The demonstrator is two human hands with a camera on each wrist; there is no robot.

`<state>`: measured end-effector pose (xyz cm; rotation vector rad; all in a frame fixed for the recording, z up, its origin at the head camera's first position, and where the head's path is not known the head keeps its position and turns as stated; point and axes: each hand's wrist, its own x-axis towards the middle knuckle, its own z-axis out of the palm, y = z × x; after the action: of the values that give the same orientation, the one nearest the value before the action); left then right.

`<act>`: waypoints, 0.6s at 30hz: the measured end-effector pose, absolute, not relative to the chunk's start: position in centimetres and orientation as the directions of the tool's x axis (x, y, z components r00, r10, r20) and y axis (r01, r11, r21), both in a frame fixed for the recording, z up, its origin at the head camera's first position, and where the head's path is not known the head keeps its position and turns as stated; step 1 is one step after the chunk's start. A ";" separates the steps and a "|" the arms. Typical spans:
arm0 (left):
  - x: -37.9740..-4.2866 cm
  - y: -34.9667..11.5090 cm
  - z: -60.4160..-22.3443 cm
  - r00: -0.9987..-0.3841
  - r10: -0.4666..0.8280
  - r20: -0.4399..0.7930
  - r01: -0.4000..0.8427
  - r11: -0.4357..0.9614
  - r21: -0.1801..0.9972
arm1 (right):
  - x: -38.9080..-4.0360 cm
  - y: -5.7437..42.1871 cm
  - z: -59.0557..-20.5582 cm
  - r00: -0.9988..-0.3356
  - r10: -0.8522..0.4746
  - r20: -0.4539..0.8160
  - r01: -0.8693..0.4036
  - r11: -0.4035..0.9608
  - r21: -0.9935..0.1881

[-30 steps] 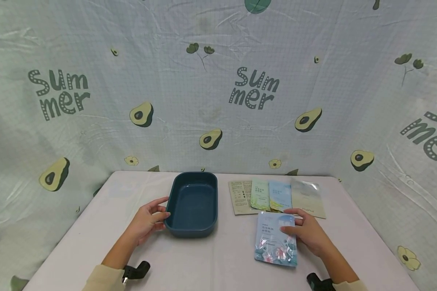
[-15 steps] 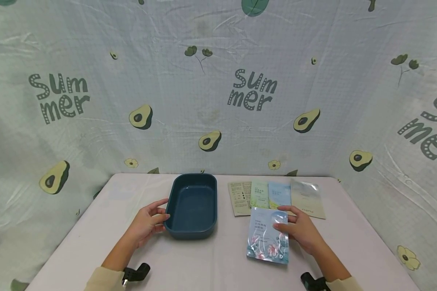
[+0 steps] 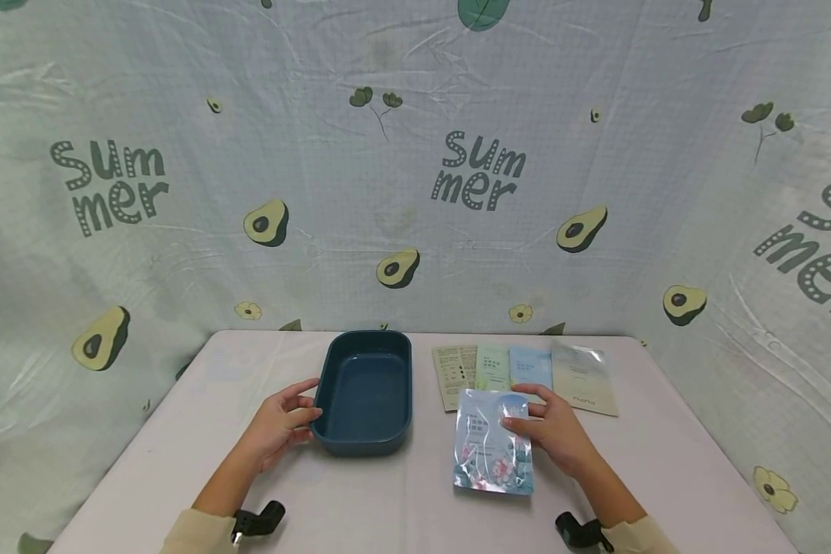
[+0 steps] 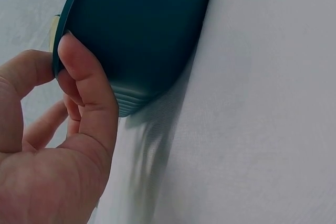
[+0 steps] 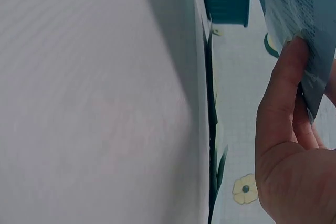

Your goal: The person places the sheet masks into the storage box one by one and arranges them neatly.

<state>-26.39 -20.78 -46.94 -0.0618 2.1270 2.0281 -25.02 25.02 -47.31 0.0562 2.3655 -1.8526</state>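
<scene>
Sheeting [image 3: 332, 169] spans the frame's top; below, I see the left hand [image 3: 277, 427] pinch a tub [image 3: 363, 396], the right hand [image 3: 557, 432] a packet [image 3: 486, 450].

The person's left hand [image 4: 63, 174] pinched the rim of a dark teal, round-cornered container [image 4: 139, 24] between thumb and fingers. A soft shadow fell beside it on the smooth, whitish desk [image 4: 252, 119]; a pale, green-lettered sheet [image 4: 23, 27] showed behind.

Beyond the right fingers [image 3: 532, 390], four flat packets [image 3: 529, 368] lie in a row on a pale bench [image 3: 415, 508]; farther back hangs a sheet [image 3: 346, 169] printed with avocados [image 3: 398, 268].
</scene>
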 end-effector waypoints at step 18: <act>-26.4 -20.8 -46.9 -0.976 0.131 -0.175 -0.171 0.038 0.984 | -26.1 22.5 -46.4 -0.989 -0.115 -0.098 0.078 0.167 -0.983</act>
<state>-26.36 -20.77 -46.92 -0.0417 2.0946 2.0389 -26.08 22.49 -46.43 -0.0368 2.2812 -1.9357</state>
